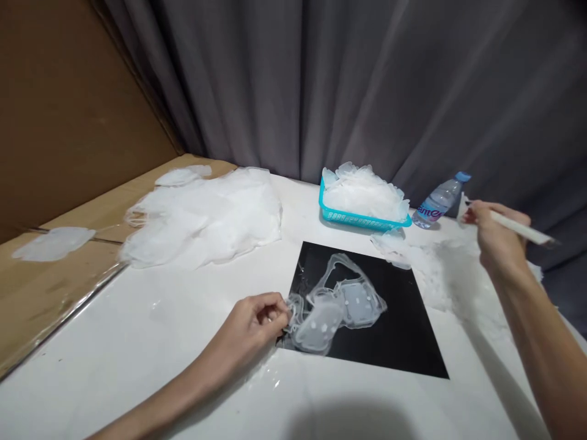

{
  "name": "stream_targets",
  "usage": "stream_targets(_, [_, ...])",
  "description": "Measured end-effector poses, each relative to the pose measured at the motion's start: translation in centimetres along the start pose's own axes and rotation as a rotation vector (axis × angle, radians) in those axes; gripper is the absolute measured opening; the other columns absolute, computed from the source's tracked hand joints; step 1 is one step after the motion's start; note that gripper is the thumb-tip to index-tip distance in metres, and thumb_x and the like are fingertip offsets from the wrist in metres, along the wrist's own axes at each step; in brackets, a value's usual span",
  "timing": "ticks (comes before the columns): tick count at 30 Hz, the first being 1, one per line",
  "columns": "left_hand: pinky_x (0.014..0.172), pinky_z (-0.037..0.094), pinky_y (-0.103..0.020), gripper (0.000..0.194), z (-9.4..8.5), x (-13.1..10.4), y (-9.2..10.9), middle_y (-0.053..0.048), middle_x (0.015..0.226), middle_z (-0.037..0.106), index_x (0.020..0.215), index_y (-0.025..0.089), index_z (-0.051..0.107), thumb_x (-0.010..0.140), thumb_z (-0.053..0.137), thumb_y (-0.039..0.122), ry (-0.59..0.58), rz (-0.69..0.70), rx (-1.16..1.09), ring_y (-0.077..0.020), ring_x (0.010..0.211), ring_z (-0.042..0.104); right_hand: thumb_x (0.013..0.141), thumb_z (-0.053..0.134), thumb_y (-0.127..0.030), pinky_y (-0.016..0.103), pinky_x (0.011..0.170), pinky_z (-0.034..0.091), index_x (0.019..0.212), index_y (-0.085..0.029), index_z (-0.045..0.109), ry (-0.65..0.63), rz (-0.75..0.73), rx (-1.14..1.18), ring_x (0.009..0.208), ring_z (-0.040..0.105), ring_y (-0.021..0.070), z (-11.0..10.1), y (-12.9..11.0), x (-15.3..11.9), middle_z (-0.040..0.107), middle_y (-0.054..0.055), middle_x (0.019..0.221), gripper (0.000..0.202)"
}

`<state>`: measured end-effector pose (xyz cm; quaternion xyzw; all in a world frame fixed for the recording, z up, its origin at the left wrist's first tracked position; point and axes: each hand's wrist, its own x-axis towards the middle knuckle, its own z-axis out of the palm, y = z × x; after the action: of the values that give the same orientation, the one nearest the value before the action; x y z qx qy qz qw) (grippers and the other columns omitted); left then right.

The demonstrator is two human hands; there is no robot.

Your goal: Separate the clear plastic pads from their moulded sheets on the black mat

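My left hand is closed in a pinch on the edge of a clear, floppy plastic piece with a loose, stringy rim. This piece lies over the lower left part of a black mat. Beside it on the mat is a second translucent piece with small light spots, and a loop of clear edging curves above. Raised at the right, my right hand is closed around a slim white-handled tool; its exact kind cannot be made out.
A turquoise basket heaped with translucent pieces stands at the back, near a water bottle. Left of the mat lies a large white pile. More translucent scraps lie right of the mat. Cardboard borders the left side.
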<state>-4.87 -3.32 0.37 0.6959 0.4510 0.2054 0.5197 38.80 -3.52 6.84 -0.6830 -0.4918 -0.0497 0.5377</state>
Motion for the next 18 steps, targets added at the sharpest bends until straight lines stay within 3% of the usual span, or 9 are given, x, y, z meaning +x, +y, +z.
stream_targets(3, [0.056,0.037,-0.025,0.025,0.0,0.4,0.3,-0.001,0.062,0.061,0.071,0.018,0.067,0.087,0.059,0.037,-0.006,0.020,0.063,-0.0165,0.060,0.054,0.095,0.056,-0.044,0.049,0.082,0.048,0.092,-0.014,0.072,0.063,-0.097,-0.225,0.088,0.065,0.0305,-0.3,1.4,-2.7,0.069,0.017,0.090,0.035])
stream_targets(6, [0.055,0.040,-0.027,0.036,-0.7,0.5,0.5,-0.001,0.064,0.061,0.074,0.019,0.062,0.096,0.052,0.046,-0.046,-0.018,0.078,-0.0173,0.059,0.056,0.099,0.050,-0.042,0.051,0.093,0.049,0.104,-0.014,0.073,-0.071,-0.230,-0.334,0.098,0.063,0.0314,1.8,2.0,-6.6,0.069,0.017,0.103,0.036])
stream_targets(8, [0.059,0.045,-0.029,0.039,-1.5,0.5,0.7,-0.002,0.072,0.063,0.081,0.020,0.061,0.100,0.046,0.050,-0.020,0.000,0.184,-0.0185,0.063,0.059,0.103,0.042,-0.038,0.049,0.091,0.051,0.114,-0.013,0.071,-0.199,-0.315,-0.417,0.099,0.063,0.0317,3.2,2.6,-8.2,0.067,0.018,0.104,0.040])
stream_targets(11, [0.071,0.051,-0.035,0.040,-2.1,0.5,1.2,-0.007,0.097,0.066,0.107,0.020,0.061,0.100,0.049,0.057,0.149,0.171,0.483,-0.0234,0.082,0.065,0.106,0.038,-0.034,0.044,0.083,0.054,0.128,-0.010,0.064,-0.320,-0.377,-0.481,0.094,0.065,0.0299,4.3,3.5,-9.0,0.068,0.017,0.102,0.042])
stream_targets(13, [0.083,0.053,-0.042,0.057,-1.8,0.8,1.6,-0.011,0.118,0.062,0.130,0.020,0.055,0.094,0.059,0.063,0.208,0.341,0.659,-0.0287,0.101,0.065,0.106,0.040,-0.034,0.042,0.082,0.055,0.133,-0.011,0.060,-0.365,-0.378,-0.454,0.090,0.066,0.0278,4.4,3.8,-9.1,0.069,0.015,0.102,0.041])
stream_targets(16, [0.098,0.051,-0.049,0.082,-0.1,2.0,2.1,-0.017,0.138,0.054,0.147,0.018,0.044,0.087,0.067,0.068,0.119,0.542,0.785,-0.0350,0.122,0.056,0.104,0.047,-0.037,0.041,0.083,0.054,0.129,-0.013,0.061,-0.421,-0.320,-0.370,0.088,0.068,0.0262,3.7,2.7,-9.2,0.071,0.013,0.100,0.037])
stream_targets(18, [0.098,0.051,-0.049,0.073,0.9,3.1,2.2,-0.016,0.134,0.057,0.144,0.016,0.048,0.091,0.064,0.065,0.054,0.593,0.811,-0.0341,0.121,0.057,0.103,0.053,-0.040,0.039,0.082,0.054,0.119,-0.016,0.064,-0.456,-0.213,-0.246,0.087,0.069,0.0246,3.0,1.1,-9.8,0.072,0.010,0.098,0.031])
